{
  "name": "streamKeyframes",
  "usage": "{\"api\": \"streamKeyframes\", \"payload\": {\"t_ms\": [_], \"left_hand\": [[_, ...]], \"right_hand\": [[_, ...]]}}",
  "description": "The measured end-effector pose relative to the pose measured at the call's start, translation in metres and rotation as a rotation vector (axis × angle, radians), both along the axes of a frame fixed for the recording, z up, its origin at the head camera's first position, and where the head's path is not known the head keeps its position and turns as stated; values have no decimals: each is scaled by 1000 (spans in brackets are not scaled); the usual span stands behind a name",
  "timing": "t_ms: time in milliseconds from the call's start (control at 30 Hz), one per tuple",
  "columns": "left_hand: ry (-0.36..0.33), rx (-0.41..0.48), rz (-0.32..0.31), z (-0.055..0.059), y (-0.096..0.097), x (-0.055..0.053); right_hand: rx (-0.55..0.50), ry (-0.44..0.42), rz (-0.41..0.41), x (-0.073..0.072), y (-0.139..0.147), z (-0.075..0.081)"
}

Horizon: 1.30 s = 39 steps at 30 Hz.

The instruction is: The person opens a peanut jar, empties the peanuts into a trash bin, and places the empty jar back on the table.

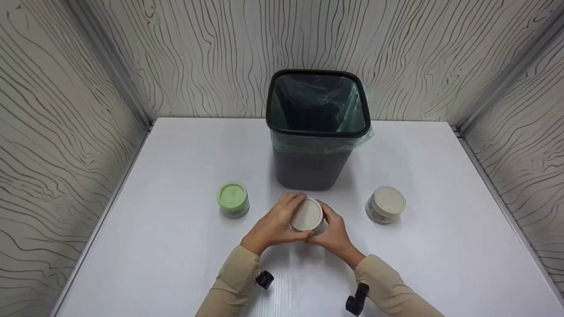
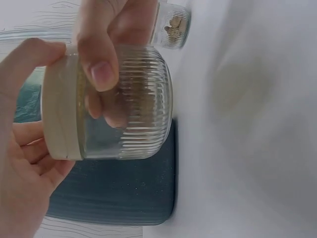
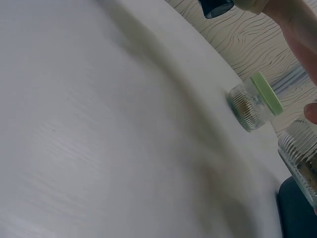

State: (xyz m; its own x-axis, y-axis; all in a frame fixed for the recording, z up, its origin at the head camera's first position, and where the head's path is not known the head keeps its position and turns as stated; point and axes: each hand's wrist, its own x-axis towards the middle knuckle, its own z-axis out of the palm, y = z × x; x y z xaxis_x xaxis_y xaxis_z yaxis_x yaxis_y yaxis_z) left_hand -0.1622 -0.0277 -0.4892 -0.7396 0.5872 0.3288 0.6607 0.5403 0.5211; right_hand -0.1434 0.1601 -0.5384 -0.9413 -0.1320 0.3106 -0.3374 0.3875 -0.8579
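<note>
I see the left hand [image 1: 276,223] curled round a lid [image 1: 307,215], the right hand [image 1: 333,231] gripping its jar [image 2: 141,141], a bin [image 1: 308,171] just beyond.

1 pale-lidded jar [image 1: 307,215] between the fingers [image 1: 292,200] of left hand [image 1: 275,222] and right hand [image 1: 334,232]

- Table [image 1: 154,255], white top; directions from its middle.
- Grey bin [image 1: 308,171], black-rimmed, twelve o'clock.
- Green-lidded glass jar [image 1: 233,199], nine o'clock.
- Beige-lidded glass jar [image 1: 386,204], three o'clock.
</note>
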Motion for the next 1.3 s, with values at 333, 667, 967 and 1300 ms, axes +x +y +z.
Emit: {"api": "streamKeyframes", "payload": {"t_ms": [333,667,967,1300], "left_hand": [[16,-72,-92,3,-2,-1],[78,-60,-128,1,-3,0],[84,-54,-95,1,-4,-1],[37,-30,1,0,-2,1]], "right_hand": [[52,3,24,-1,7,2],[89,-9,51,1,7,-1],[81,-21,39,2,7,-2],[76,34,20,2,4,0]]}}
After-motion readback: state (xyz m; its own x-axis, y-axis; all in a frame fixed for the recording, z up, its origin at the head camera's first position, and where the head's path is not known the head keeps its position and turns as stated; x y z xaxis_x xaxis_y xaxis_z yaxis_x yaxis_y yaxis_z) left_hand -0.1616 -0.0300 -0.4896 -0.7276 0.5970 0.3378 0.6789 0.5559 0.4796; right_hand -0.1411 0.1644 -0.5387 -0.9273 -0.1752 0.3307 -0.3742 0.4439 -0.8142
